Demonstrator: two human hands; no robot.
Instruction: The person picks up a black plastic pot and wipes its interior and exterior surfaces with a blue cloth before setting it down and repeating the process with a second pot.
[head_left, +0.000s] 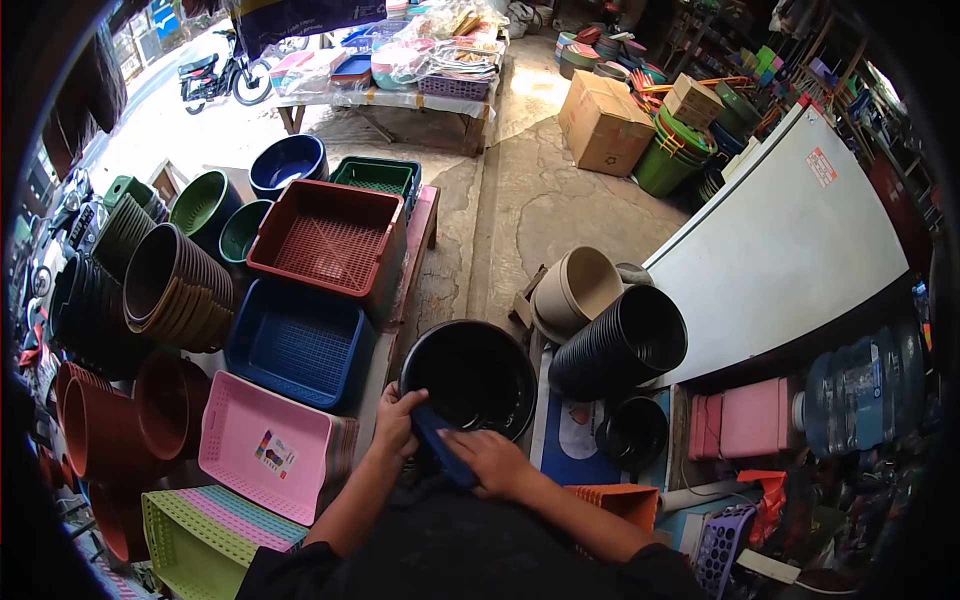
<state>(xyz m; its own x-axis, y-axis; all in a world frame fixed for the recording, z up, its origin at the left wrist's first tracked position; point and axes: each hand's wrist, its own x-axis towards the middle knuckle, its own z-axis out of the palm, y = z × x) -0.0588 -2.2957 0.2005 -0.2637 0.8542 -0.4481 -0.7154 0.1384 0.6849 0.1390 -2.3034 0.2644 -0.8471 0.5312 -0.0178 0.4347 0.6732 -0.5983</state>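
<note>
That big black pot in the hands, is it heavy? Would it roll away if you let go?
The black pot looks like thin plastic, so probably light for its size. Its round wall means it could roll if laid on its side. The left hand grips the rim while the right hand presses a blue cloth there, so it seems stiff.

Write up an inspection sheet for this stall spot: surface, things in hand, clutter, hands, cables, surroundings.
Surface: concrete floor, cracked, partly sunlit.
Things in hand: black basin, held at its near rim; dark blue cloth lies over that rim.
Clutter: red basket, blue basket and pink basket to the left; stacked black pots lying on their side to the right; water jug.
Hands: left hand grips the rim and cloth; right hand presses on the cloth.
Cables: nothing seen.
Surroundings: white board leaning at the right, cardboard box, parked motorbike outside.
</note>
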